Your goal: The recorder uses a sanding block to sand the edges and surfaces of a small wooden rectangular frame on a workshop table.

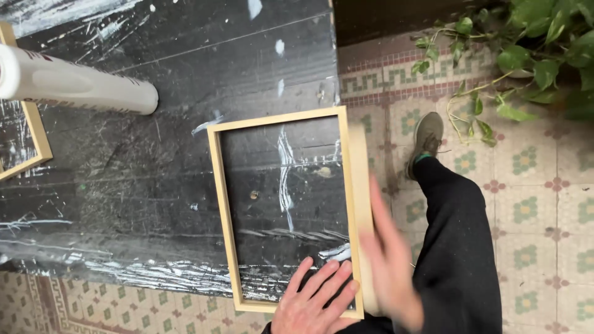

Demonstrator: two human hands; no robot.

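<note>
A light wooden picture frame (221, 185) lies flat on a black, paint-streaked table (136, 185), its right side hanging past the table's edge. My left hand (312, 300) rests flat, fingers apart, on the frame's lower right corner and the table inside it. My right hand (390, 266), blurred by motion, is against the outer side of the frame's right rail (356, 179), fingers extended along it. Whether it grips the rail is unclear.
A white cartridge tube (74, 83) lies at the table's upper left. Part of a second wooden frame (37, 133) shows at the left edge. My leg and shoe (427, 139) stand on patterned floor tiles (538, 204) on the right. A green leafy plant (532, 49) fills the upper right.
</note>
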